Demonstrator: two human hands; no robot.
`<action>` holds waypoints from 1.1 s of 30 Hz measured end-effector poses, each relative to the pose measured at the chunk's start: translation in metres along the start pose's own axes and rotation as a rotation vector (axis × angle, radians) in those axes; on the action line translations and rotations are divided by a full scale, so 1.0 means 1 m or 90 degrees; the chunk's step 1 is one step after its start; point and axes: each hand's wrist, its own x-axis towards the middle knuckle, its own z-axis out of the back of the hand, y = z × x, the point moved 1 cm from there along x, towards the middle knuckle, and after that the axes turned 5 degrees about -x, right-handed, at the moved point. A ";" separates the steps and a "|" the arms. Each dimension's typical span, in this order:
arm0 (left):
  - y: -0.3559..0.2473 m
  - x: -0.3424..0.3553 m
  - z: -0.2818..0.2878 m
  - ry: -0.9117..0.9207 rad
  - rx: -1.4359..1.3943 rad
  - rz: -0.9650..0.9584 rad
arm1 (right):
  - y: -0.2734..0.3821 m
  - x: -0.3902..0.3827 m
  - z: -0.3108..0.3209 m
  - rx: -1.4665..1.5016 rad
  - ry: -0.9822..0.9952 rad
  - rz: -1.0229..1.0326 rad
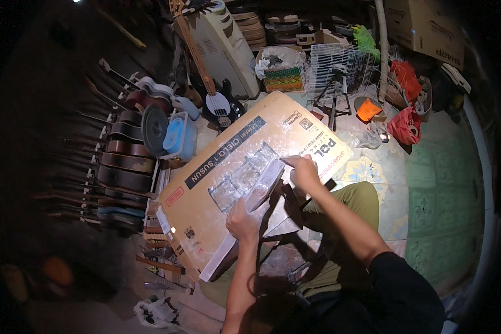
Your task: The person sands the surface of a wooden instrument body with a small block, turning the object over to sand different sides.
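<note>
A long, narrow pale board [220, 257] slants across the middle, its far end over a large flat cardboard sheet [203, 167] dusted with white. My left hand [244, 222] is closed round the board about midway along it. At the far end of the board my right hand [304, 172] is closed, with its fingers at the board's edge. A small dark tip shows by these fingers; what it belongs to is hidden. Under the board and between my hands stands a dark, box-like piece [286, 214], partly in shadow.
Several guitar bodies [129, 147] hang in a row at the left. A black electric bass [221, 106] leans at the back, beside a clear tub [179, 136]. A wire cage [337, 67], an orange container [367, 108] and a red bag [405, 125] stand at the back right.
</note>
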 end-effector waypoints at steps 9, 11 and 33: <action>0.001 0.031 0.020 0.033 0.070 0.093 | -0.062 -0.106 -0.039 0.250 0.113 -0.130; 0.009 0.039 0.020 0.067 -0.098 -0.068 | -0.066 -0.131 -0.048 0.338 0.117 -0.124; 0.008 0.045 0.019 0.156 -0.071 0.088 | -0.100 -0.194 -0.123 0.392 0.202 -0.289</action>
